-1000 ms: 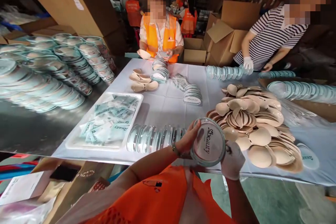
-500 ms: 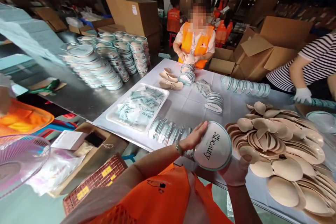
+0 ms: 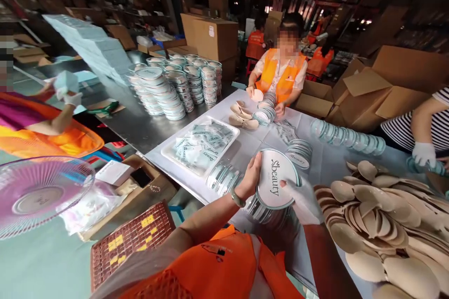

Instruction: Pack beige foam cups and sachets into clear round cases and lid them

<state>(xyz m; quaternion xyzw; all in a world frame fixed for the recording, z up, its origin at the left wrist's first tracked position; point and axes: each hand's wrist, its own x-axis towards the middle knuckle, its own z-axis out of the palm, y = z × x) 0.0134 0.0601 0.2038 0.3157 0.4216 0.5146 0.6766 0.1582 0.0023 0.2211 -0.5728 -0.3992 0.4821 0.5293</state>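
Observation:
Between both hands I hold a round, flat plastic case [image 3: 269, 168] with a pale blue rim and a white face printed "Sbeauty". The bare fingers of my left hand [image 3: 249, 177] press its left edge; a bracelet is on that wrist. My right hand [image 3: 306, 198], in a white glove with the thumb tip bare, grips the right edge, its thumb on the printed face. Just below, a row of similar cases [image 3: 259, 211] stands on edge, partly hidden by the held one. More cases [image 3: 222, 178] stand to the left. Beige bra cups [image 3: 372, 215] lie heaped to the right.
A white tray [image 3: 166, 152] of printed packets sits on the white-covered table [image 3: 252, 142]. Tall case stacks [image 3: 161, 96] stand at left. Across the table, a co-worker in an orange vest [image 3: 282, 72] handles a cup. A purple fan [image 3: 42, 196] is low left.
My view has swung left, bringing a co-worker at the left into sight. The case has tilted, and my right thumb has come onto its face. The opposite co-worker's hands have parted.

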